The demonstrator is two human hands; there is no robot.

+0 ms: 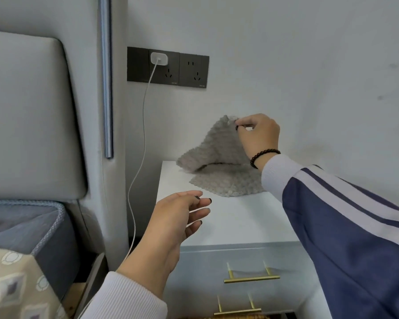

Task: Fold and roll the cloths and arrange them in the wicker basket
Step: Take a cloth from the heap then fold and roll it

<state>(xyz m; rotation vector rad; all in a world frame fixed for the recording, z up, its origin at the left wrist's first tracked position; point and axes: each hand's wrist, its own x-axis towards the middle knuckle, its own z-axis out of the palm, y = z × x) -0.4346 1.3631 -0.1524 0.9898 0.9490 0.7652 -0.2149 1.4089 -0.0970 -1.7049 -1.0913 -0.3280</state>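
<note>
On the nightstand: grey cloth (219, 166) at the back half of the white nightstand top (235, 224), near the wall; its lower part lies flat
Right hand: my right hand (258, 137) pinches the top corner of the cloth and holds it up; the left edge hangs curled
Left hand: my left hand (177, 222) hovers at the front-left edge, fingers loose, holding nothing
Free room: bare white surface between cloth and front edge
Left side: charger cable (136, 176) hangs beside the nightstand

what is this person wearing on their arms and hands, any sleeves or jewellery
The right arm has a navy sleeve with pale stripes and a pale ribbed cuff, plus a black bead bracelet at the wrist. The left arm shows a pale ribbed cuff. Dark nail polish shows on the fingers of the left hand.
</note>
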